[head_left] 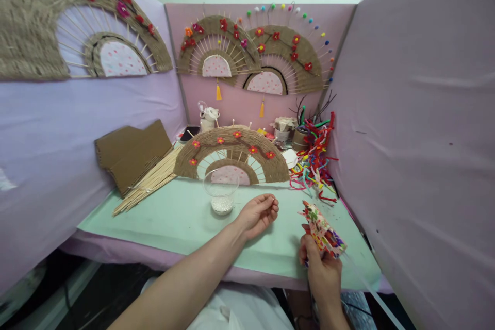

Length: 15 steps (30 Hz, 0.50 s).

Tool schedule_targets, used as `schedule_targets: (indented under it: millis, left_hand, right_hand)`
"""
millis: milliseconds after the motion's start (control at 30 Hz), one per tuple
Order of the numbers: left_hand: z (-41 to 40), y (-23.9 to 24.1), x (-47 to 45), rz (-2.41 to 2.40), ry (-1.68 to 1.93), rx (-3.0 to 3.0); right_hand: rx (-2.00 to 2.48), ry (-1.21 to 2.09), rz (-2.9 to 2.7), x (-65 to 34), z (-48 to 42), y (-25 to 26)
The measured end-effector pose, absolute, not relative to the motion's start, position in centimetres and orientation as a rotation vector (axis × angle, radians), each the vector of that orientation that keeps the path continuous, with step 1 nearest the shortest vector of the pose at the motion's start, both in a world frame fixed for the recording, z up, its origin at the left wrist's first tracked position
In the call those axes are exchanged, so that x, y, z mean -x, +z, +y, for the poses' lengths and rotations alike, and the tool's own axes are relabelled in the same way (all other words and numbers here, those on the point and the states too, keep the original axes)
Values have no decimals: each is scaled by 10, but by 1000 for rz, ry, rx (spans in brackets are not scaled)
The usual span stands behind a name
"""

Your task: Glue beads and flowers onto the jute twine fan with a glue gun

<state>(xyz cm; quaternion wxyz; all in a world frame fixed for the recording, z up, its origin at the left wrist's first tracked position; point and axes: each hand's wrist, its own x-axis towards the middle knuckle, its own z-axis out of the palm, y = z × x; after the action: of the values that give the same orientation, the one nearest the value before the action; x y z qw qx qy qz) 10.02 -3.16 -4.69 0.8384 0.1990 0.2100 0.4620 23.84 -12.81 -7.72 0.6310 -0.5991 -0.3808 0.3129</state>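
Observation:
My left hand (pixel 258 216) is raised a little over the table's middle, thumb and fingers pinched together; a tiny pale speck shows at the fingertips, too small to name. In my right hand (pixel 320 263) is a hot glue gun (pixel 323 232) with a bright flowered pattern, its nozzle toward the upper left and a long clear glue stick (pixel 373 291) trailing out of its back. A clear plastic cup (pixel 221 193) with small white beads in its bottom stands left of my left hand. Behind it leans a twine-wrapped fan (pixel 247 147) decorated with small red flowers.
Brown cardboard (pixel 133 154) and a bundle of thin wooden sticks (pixel 149 180) lie at left. Tangled pipe cleaners (pixel 319 152) and a tin (pixel 300 139) sit at back right. More fans (pixel 284 51) hang on the padded walls around the green tabletop (pixel 162 227).

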Motion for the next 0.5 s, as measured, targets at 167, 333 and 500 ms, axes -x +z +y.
schedule_targets:
  millis: [167, 333, 500]
  left_hand:
    - [-32, -46, -100, 470, 991, -426]
    - [-33, -46, -100, 503, 983, -441]
    - [-33, -46, -100, 466, 979, -440]
  right_hand:
    - [1359, 729, -854, -239, -128, -81]
    - [1371, 719, -854, -240, -127, -83]
    - [1356, 719, -869, -240, -127, -82]
